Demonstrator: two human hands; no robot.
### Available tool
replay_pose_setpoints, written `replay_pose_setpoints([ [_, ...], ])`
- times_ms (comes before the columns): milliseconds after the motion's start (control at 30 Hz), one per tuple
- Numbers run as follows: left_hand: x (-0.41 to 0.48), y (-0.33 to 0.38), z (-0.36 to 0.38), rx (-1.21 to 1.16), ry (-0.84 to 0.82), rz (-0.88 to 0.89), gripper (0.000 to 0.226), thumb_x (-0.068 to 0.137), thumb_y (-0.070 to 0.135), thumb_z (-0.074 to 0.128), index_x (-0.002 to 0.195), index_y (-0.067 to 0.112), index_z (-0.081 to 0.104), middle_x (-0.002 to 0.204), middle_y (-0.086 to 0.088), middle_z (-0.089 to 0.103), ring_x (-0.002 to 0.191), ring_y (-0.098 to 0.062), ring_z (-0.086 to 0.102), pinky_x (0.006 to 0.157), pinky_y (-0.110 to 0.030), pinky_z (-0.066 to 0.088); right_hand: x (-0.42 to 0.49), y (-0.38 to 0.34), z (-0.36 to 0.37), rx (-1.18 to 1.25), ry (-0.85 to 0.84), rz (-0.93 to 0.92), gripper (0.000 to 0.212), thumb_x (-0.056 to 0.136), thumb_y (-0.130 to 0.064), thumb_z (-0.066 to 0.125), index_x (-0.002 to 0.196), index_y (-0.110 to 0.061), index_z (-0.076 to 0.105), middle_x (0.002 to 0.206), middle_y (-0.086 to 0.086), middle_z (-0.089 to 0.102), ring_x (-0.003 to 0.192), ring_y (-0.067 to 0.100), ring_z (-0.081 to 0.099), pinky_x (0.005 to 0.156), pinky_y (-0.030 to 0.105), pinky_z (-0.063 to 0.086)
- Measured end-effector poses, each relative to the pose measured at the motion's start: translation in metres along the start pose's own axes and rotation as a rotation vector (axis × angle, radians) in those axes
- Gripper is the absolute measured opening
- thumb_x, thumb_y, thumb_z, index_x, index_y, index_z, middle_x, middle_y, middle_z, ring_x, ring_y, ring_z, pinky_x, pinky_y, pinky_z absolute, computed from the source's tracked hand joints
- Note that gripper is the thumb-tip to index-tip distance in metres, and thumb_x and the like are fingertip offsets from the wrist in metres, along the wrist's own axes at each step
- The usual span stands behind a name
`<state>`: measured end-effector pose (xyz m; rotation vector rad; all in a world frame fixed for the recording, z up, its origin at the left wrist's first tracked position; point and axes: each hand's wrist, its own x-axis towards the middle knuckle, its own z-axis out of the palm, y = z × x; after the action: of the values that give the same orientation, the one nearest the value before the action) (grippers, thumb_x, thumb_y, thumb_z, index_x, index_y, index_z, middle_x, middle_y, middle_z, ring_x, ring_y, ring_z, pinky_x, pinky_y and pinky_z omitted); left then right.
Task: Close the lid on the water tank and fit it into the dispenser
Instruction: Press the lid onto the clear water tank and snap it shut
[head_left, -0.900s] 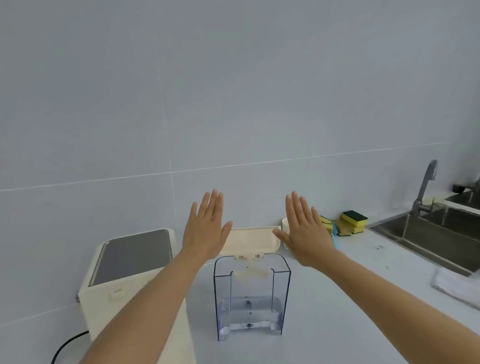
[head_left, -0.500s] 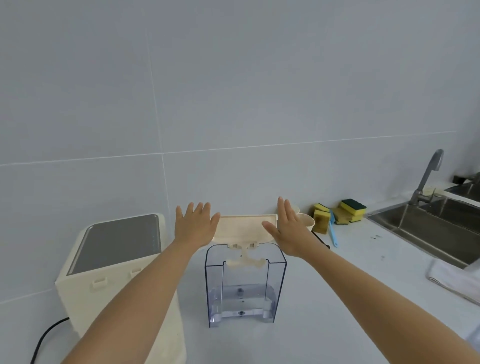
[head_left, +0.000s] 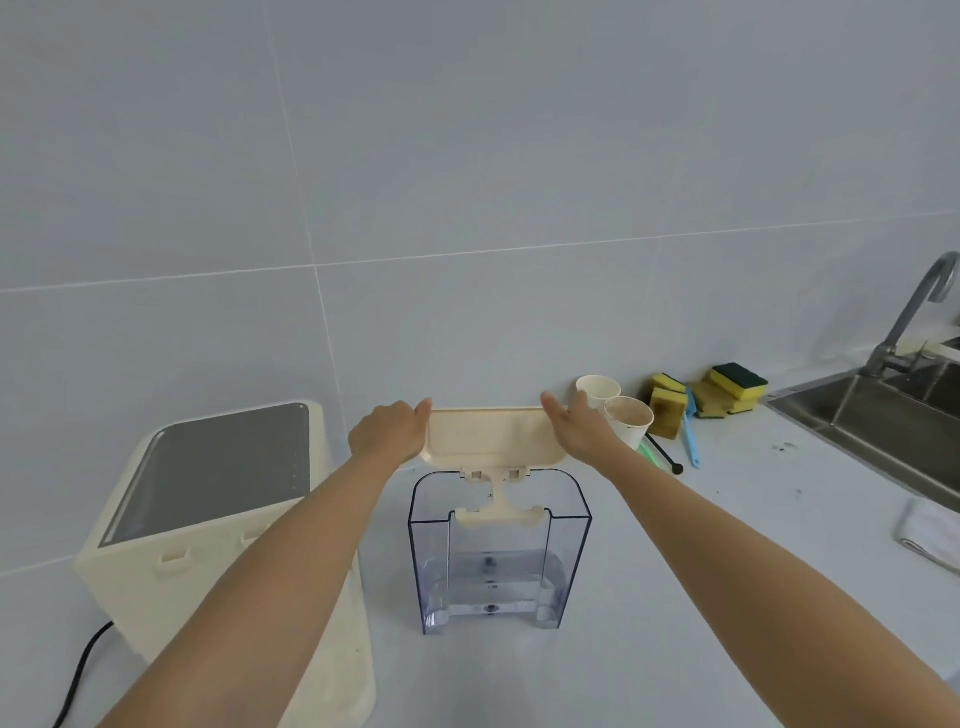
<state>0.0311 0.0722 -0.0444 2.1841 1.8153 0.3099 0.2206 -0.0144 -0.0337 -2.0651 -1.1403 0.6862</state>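
A clear plastic water tank (head_left: 498, 551) stands upright on the white counter in the middle of the view. Its cream lid (head_left: 488, 434) is hinged at the tank's back rim and swung open, standing up behind the tank. My left hand (head_left: 387, 431) grips the lid's left end and my right hand (head_left: 579, 428) grips its right end. The cream dispenser (head_left: 208, 514) with a grey top panel stands to the left of the tank, partly behind my left forearm.
Two paper cups (head_left: 618, 413) stand just behind my right hand. Yellow-green sponges (head_left: 727, 389) and a blue brush (head_left: 691, 431) lie further right. A steel sink (head_left: 883, 415) with a tap (head_left: 914, 312) is at the right edge, beside a white cloth (head_left: 930, 530). A black cord (head_left: 83, 670) trails from the dispenser.
Both hands dropped from raised and spread above the tank to the two ends of the open lid and took hold of it. The view tilted downward.
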Motion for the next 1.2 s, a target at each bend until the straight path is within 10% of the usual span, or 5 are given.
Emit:
replay_pose_setpoints([
  [167, 0.004, -0.001, 0.003, -0.061, -0.035, 0.021, 0.061, 0.096, 0.045, 0.019, 0.104, -0.004, 0.054, 0.113, -0.021, 0.061, 0.106, -0.036, 0.055, 0.089, -0.038, 0.044, 0.005, 0.000, 0.002, 0.014, 0.039, 0.007, 0.059, 0.095, -0.042, 0.031, 0.121, 0.009, 0.045, 0.123, 0.026, 0.054, 0.114, 0.037, 0.050, 0.093, 0.039, 0.039],
  [567, -0.014, -0.017, 0.000, -0.225, 0.033, 0.180, 0.055, 0.095, 0.046, 0.027, 0.052, 0.012, 0.029, 0.058, -0.005, 0.043, 0.069, -0.027, 0.046, 0.062, -0.030, 0.032, -0.016, 0.015, -0.004, -0.123, 0.154, -0.071, 0.026, 0.091, -0.031, 0.040, 0.086, -0.005, 0.044, 0.064, 0.006, 0.042, 0.065, 0.024, 0.044, 0.060, 0.031, 0.036],
  [933, -0.065, -0.044, 0.014, 0.009, 0.073, 0.380, 0.048, 0.096, 0.044, 0.025, 0.056, 0.017, 0.028, 0.056, 0.000, 0.038, 0.068, -0.028, 0.046, 0.059, -0.032, 0.034, -0.064, 0.043, 0.004, -0.282, 0.154, -0.127, 0.023, 0.090, -0.028, 0.051, 0.101, -0.009, 0.046, 0.088, 0.008, 0.049, 0.072, 0.023, 0.050, 0.052, 0.028, 0.039],
  [1200, -0.082, -0.050, 0.030, 0.087, 0.080, 0.366, 0.049, 0.097, 0.039, 0.024, 0.093, 0.000, 0.053, 0.096, -0.021, 0.065, 0.089, -0.037, 0.058, 0.070, -0.039, 0.044, -0.077, 0.064, 0.015, -0.490, 0.072, -0.137, 0.039, 0.095, -0.029, 0.036, 0.129, -0.011, 0.036, 0.108, 0.017, 0.059, 0.077, 0.024, 0.049, 0.061, 0.033, 0.041],
])
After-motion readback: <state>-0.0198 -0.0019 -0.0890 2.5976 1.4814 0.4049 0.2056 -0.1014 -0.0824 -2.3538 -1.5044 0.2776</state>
